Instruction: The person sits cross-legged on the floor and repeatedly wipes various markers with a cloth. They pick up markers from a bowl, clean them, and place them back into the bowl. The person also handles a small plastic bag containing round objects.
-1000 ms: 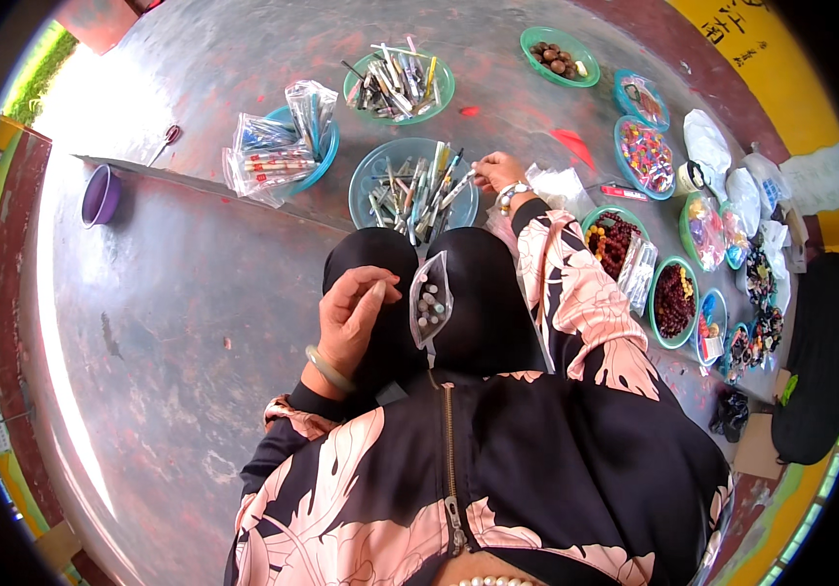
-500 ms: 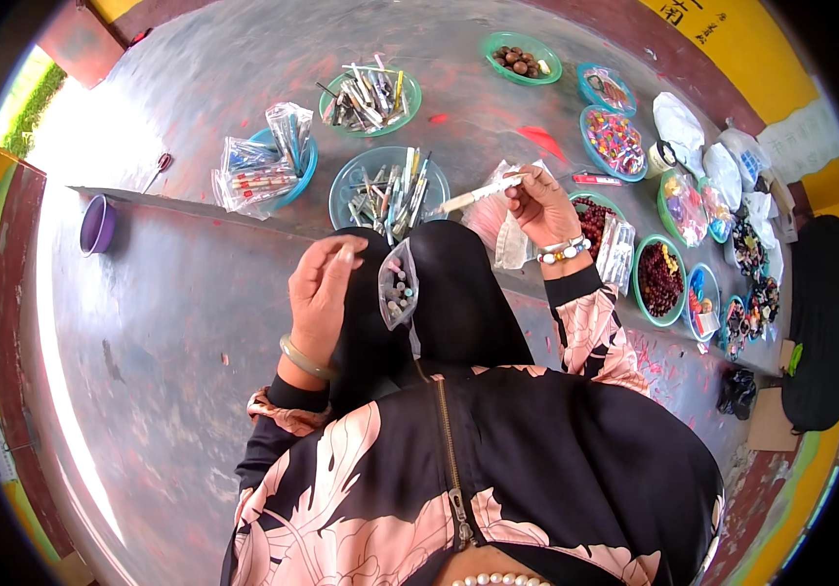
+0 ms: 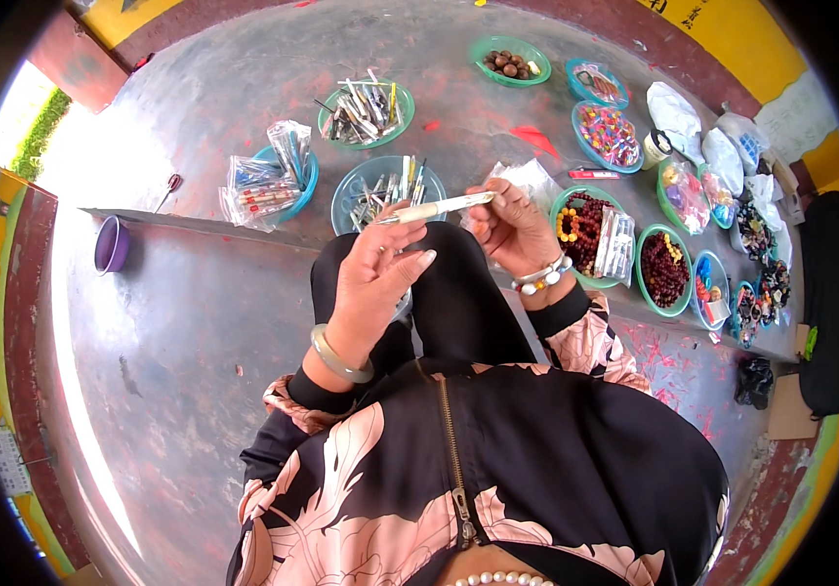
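Note:
A cream-white pen (image 3: 444, 205) spans the space between my hands above my lap. Its right end is pinched in the fingertips of my right hand (image 3: 517, 230). At its left end, the tip overlaps the upper fingers of my left hand (image 3: 375, 269). That hand is open, thumb apart from the fingers; whether it touches the pen I cannot tell. Just beyond is a clear blue bowl (image 3: 341, 200) holding several pens. The small clear bag on my lap is mostly hidden behind my left hand.
A green bowl of pens (image 3: 408, 109) and a blue bowl with bagged pens (image 3: 308, 184) stand farther off. Bowls of dark red beads (image 3: 661, 272) and colourful pieces line the right side. Scissors (image 3: 174, 182) lie left, above a purple tub (image 3: 113, 244) beside the ledge.
My left hand has moved right and up to the pen's tip, covering most of the lap bag. My right hand has shifted slightly left with the pen.

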Demonstrator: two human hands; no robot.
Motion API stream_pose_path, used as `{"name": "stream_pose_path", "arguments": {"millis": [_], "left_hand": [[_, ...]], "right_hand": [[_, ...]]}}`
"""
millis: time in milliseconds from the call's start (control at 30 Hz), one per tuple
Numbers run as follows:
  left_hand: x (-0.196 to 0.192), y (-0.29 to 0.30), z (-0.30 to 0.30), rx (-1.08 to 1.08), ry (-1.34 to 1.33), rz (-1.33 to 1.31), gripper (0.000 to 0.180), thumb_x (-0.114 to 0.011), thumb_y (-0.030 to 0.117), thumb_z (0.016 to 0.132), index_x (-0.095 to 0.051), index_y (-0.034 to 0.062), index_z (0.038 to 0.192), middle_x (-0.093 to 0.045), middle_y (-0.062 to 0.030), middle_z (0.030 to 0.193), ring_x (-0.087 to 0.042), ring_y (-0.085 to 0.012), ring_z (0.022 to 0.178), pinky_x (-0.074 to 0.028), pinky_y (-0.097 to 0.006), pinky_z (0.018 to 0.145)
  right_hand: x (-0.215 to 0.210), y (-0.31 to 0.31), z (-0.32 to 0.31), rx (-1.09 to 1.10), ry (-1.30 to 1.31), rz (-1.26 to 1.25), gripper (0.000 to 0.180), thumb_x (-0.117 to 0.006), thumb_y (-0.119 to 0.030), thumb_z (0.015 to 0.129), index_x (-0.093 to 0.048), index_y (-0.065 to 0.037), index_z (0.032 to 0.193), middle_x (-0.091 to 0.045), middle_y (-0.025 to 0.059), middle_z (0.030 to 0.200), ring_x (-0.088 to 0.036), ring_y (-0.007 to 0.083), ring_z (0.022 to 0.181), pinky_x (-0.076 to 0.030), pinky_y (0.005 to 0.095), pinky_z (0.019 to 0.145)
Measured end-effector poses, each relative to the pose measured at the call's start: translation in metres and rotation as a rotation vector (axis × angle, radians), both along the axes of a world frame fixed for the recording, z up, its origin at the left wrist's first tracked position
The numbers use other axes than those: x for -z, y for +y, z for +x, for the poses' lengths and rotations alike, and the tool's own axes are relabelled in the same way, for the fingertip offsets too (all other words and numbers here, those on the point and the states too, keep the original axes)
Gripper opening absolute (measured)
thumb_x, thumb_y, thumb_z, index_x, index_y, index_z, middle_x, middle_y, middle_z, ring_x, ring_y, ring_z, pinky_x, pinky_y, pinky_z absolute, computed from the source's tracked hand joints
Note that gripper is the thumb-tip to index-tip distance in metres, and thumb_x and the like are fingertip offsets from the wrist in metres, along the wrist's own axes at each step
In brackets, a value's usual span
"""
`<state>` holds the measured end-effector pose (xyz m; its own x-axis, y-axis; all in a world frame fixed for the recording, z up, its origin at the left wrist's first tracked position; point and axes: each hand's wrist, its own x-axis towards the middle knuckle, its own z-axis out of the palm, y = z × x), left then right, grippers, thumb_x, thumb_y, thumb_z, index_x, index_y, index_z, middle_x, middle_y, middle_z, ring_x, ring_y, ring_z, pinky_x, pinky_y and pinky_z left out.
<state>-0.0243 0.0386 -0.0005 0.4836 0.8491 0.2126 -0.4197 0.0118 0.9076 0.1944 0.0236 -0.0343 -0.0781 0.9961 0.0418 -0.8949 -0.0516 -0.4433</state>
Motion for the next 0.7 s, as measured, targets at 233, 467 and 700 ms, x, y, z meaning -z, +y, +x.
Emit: {"name": "stream_pose_path", "arguments": {"millis": [233, 467, 700], "left_hand": [[-0.012, -0.005, 0.002, -0.093, 0.131, 0.001, 0.019, -0.046, 0.008, 0.096, -0.055, -0.0011, 0.11, -0.062, -0.0112, 0.11, -0.057, -0.0121, 0.092, -0.046, -0.026, 0.079], [-0.011, -0.003, -0.024, -0.162, -0.099, -0.173, 0.019, -0.046, 0.012, 0.097, -0.054, -0.0034, 0.105, -0.063, -0.0151, 0.099, -0.062, -0.0166, 0.085, -0.05, -0.027, 0.074], [-0.012, -0.006, -0.029, -0.102, -0.055, -0.181, 0.02, -0.044, 0.015, 0.098, -0.053, -0.0018, 0.105, -0.062, -0.0176, 0.099, -0.062, -0.0203, 0.087, -0.051, -0.03, 0.071]], "right_hand": [[-0.003, -0.023, -0.051, -0.18, -0.096, -0.175, 0.012, -0.056, -0.012, 0.091, -0.056, -0.003, 0.099, -0.066, 0.0119, 0.1, -0.067, 0.0191, 0.087, -0.054, 0.0251, 0.067], [0.109, -0.007, 0.056, 0.365, -1.407, -0.421, 0.021, -0.062, -0.021, 0.081, -0.064, -0.004, 0.091, -0.068, 0.0122, 0.087, -0.067, 0.0212, 0.072, -0.051, 0.0302, 0.062], [0.195, 0.002, 0.117, 0.404, -2.074, -0.785, 0.031, -0.068, -0.035, 0.071, -0.066, -0.008, 0.086, -0.067, 0.0158, 0.086, -0.064, 0.032, 0.084, -0.049, 0.0407, 0.075]]}}
